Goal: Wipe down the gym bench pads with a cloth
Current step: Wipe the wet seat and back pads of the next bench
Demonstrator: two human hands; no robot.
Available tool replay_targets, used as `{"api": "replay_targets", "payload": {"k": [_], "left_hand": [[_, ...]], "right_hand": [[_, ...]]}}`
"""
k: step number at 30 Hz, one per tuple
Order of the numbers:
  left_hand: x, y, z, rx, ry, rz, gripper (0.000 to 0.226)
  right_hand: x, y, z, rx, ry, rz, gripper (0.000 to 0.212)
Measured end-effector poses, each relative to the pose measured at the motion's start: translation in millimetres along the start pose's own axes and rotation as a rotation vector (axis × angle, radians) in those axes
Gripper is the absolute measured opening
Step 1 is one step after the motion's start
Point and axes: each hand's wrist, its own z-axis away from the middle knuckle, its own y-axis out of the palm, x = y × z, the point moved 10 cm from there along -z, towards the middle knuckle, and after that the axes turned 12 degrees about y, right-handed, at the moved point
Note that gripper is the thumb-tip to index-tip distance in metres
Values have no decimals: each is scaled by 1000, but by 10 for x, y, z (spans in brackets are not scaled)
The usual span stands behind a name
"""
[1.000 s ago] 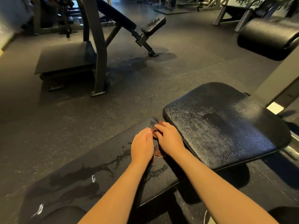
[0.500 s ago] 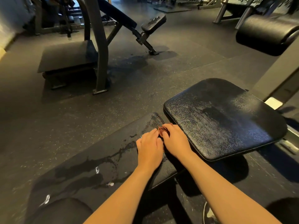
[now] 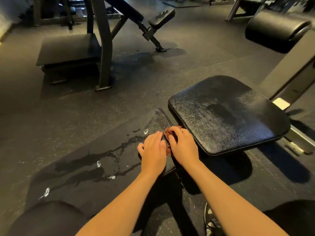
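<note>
A long black bench pad [image 3: 88,169] runs from lower left toward the centre, streaked with wet patches. Just beyond its far end sits a wider black seat pad [image 3: 226,114] with a damp, smeared sheen. Both hands meet at the gap between the two pads. A small reddish-brown cloth [image 3: 169,133] is bunched there, mostly hidden. My right hand [image 3: 183,146] curls its fingers over the cloth. Beside it, my left hand [image 3: 153,150] lies with straight fingers on the long pad's end, touching the cloth's edge.
A black roller pad [image 3: 276,29] on a grey post stands at the upper right. Another machine with a flat platform [image 3: 68,48], upright frame [image 3: 104,48] and small angled pad [image 3: 162,16] stands at the upper left. Dark rubber floor surrounds everything. My knee [image 3: 46,218] shows at lower left.
Both hands have slid forward along the long pad to its far end, and the cloth has bunched up smaller under the right fingers. The view has shifted slightly.
</note>
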Motion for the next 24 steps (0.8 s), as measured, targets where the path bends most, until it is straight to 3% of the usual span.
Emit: {"api": "replay_targets", "payload": {"k": [9, 13, 18, 24], "left_hand": [[28, 23, 94, -18, 18, -5, 44], [31, -19, 141, -61, 26, 32, 52], [-48, 25, 286, -37, 53, 10, 51], [-44, 25, 415, -12, 20, 17, 43]], "right_hand": [[331, 155, -306, 11, -153, -44, 25], [231, 92, -120, 3, -147, 15, 32], [-83, -86, 357, -45, -13, 6, 32], [26, -127, 51, 81, -54, -120, 25]]}}
